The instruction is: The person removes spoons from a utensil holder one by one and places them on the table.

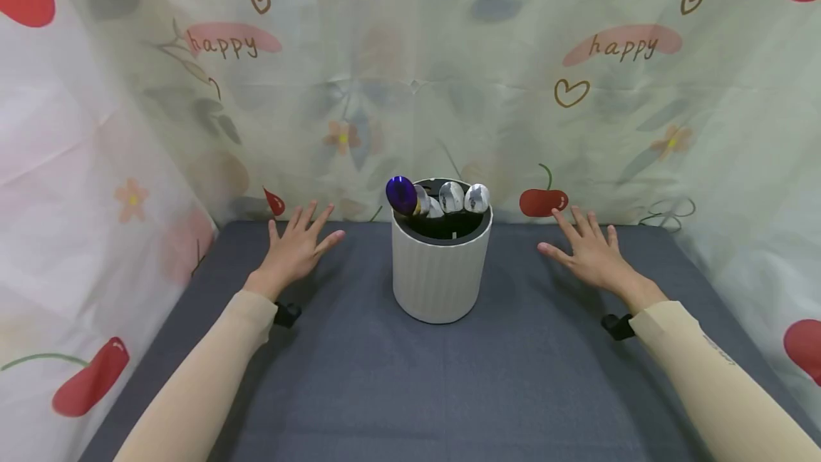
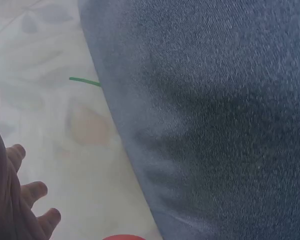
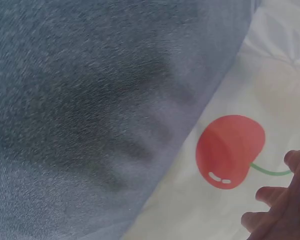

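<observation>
A white ribbed round container point(image 1: 439, 280) with a dark inside stands near the back of the table. Several spoon-like rounded heads stick up from it: one shiny purple point(image 1: 401, 195), and silver ones point(image 1: 452, 197) beside it. To the container's left, my left hand point(image 1: 295, 248) is spread palm down over the table, holding nothing. My right hand point(image 1: 590, 252) is spread the same way on the other side, also with nothing in it. Both hands are apart from the container. In the wrist views, only parts of the left hand point(image 2: 12, 195) and right hand point(image 3: 285, 205) show at the edge.
Dark grey-blue cloth covers the table point(image 1: 442, 391). Behind it and along both sides hangs a white curtain point(image 1: 410, 113) printed with cherries, flowers and hearts. Each wrist carries a small black device, one at the left cuff point(image 1: 287, 314) and one at the right cuff point(image 1: 618, 327).
</observation>
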`<state>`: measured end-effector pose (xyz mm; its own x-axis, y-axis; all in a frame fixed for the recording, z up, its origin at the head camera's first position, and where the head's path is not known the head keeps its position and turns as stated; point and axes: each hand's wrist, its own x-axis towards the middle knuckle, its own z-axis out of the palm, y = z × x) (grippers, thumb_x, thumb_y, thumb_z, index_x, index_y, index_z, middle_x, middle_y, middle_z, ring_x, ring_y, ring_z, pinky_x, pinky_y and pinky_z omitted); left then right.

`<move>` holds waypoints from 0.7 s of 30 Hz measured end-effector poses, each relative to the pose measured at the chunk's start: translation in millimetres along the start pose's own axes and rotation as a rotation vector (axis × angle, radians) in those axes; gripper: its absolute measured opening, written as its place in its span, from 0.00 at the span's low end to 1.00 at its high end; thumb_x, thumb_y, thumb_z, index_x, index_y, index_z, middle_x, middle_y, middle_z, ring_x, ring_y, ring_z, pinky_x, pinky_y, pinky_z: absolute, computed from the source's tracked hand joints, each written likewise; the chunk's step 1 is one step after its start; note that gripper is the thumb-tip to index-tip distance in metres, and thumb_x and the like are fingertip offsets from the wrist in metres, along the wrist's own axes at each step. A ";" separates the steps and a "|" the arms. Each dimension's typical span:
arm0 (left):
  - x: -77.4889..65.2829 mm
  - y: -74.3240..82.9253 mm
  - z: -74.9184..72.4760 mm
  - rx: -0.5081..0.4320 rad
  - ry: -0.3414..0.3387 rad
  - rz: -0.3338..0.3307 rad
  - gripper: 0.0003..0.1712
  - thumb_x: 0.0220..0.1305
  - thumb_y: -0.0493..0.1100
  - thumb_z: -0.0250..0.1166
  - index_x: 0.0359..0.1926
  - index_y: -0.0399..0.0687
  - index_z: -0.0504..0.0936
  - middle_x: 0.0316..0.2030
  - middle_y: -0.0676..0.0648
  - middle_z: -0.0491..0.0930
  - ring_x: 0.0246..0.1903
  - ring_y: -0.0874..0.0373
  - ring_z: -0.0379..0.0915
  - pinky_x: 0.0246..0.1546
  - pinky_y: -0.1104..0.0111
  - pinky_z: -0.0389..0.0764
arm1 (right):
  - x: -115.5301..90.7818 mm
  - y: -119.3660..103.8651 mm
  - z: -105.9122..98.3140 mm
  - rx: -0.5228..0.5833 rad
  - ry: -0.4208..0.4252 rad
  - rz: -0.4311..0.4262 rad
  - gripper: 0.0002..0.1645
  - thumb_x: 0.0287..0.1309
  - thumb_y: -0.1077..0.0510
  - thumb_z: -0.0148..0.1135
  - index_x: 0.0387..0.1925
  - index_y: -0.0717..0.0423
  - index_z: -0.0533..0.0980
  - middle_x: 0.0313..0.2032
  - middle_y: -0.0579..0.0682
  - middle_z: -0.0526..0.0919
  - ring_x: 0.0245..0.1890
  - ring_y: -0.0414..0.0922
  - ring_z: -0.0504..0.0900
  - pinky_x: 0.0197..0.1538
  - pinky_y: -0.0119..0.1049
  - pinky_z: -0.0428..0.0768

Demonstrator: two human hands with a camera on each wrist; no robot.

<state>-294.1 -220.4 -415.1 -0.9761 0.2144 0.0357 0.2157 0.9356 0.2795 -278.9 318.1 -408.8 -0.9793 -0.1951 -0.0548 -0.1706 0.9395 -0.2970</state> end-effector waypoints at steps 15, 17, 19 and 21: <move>-7.4 8.6 6.3 -0.101 0.025 0.038 0.46 0.77 0.75 0.39 0.85 0.63 0.41 0.83 0.40 0.37 0.81 0.35 0.31 0.69 0.26 0.30 | -13.7 -13.1 -0.2 0.079 0.052 -0.044 0.57 0.73 0.26 0.47 0.84 0.48 0.35 0.81 0.64 0.28 0.78 0.70 0.26 0.70 0.76 0.28; -7.7 10.0 7.8 -0.114 0.030 0.045 0.46 0.77 0.75 0.38 0.85 0.64 0.41 0.83 0.41 0.37 0.81 0.36 0.31 0.70 0.27 0.30 | -16.0 -16.1 0.9 0.098 0.062 -0.050 0.57 0.73 0.27 0.49 0.84 0.48 0.36 0.81 0.64 0.27 0.79 0.69 0.26 0.70 0.76 0.28; -8.2 12.0 9.1 -0.130 0.035 0.050 0.46 0.76 0.75 0.38 0.85 0.64 0.41 0.83 0.41 0.38 0.81 0.37 0.31 0.70 0.28 0.30 | -17.7 -18.7 2.1 0.113 0.071 -0.054 0.57 0.73 0.27 0.49 0.85 0.48 0.36 0.82 0.62 0.27 0.79 0.69 0.26 0.71 0.76 0.28; -9.4 13.8 10.2 -0.141 0.038 0.052 0.45 0.76 0.75 0.38 0.85 0.65 0.41 0.83 0.42 0.38 0.81 0.38 0.32 0.71 0.28 0.30 | -19.2 -20.8 3.1 0.129 0.078 -0.059 0.56 0.73 0.28 0.50 0.85 0.47 0.37 0.82 0.62 0.27 0.79 0.69 0.27 0.71 0.76 0.28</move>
<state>-281.7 -206.6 -421.3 -0.9646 0.2484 0.0889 0.2628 0.8744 0.4078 -256.2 301.4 -404.6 -0.9743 -0.2218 0.0389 -0.2175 0.8822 -0.4176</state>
